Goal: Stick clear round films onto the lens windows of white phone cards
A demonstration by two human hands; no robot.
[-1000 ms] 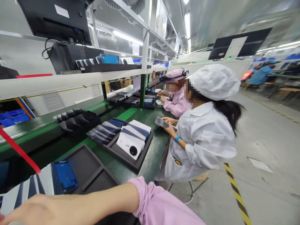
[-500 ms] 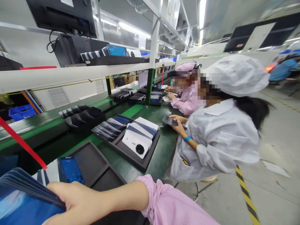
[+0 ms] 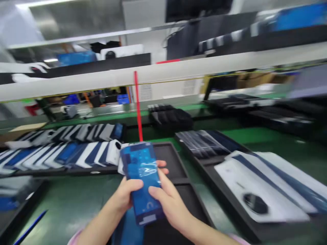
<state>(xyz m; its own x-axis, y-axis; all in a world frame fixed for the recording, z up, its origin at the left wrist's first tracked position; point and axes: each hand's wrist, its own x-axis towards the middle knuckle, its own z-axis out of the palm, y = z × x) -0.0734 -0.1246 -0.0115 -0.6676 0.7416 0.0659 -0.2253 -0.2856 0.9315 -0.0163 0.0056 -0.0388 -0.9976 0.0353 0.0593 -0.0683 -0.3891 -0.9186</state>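
Observation:
My left hand (image 3: 125, 195) and my right hand (image 3: 170, 197) hold a blue-filmed phone panel (image 3: 143, 173) upright between them, thumbs on its face. My left hand grips the left edge, my right hand the right edge, with some fingers behind it. I cannot tell whether more panels are stacked behind. Under my hands lies a black tray (image 3: 166, 153) with divided compartments. More blue film (image 3: 131, 226) shows in it below the held panel. White panels stand just behind the held one, mostly covered by it.
Long racks of white and blue panels (image 3: 84, 153) stand at left. To the right, a black tray (image 3: 214, 177) holds white phone back covers (image 3: 265, 190). A red strap (image 3: 138, 105) hangs from the white shelf rail (image 3: 194, 68). A blue pen-like stick (image 3: 30, 227) lies at lower left.
The view has swung left from the co-workers to the bench in front. A stack of blue-filmed panels was in my right hand at lower left; now both hands hold a blue-filmed panel centrally.

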